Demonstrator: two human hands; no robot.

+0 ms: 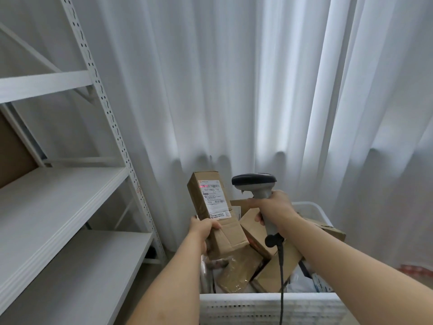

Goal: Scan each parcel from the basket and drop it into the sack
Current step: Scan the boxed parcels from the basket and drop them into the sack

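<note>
My left hand grips the lower end of a long brown cardboard parcel and holds it upright above the white basket. Its white shipping label faces me, and a red scan line glows on the barcode near the top. My right hand grips the handle of a grey barcode scanner, whose dark head points left at the label. The scanner's black cable hangs down in front of the basket. Several more cardboard parcels lie piled in the basket. No sack is in view.
A white metal shelving unit stands at the left, with a brown board at its far left edge. White curtains hang behind the basket. Plastic-wrapped packets lie among the boxes.
</note>
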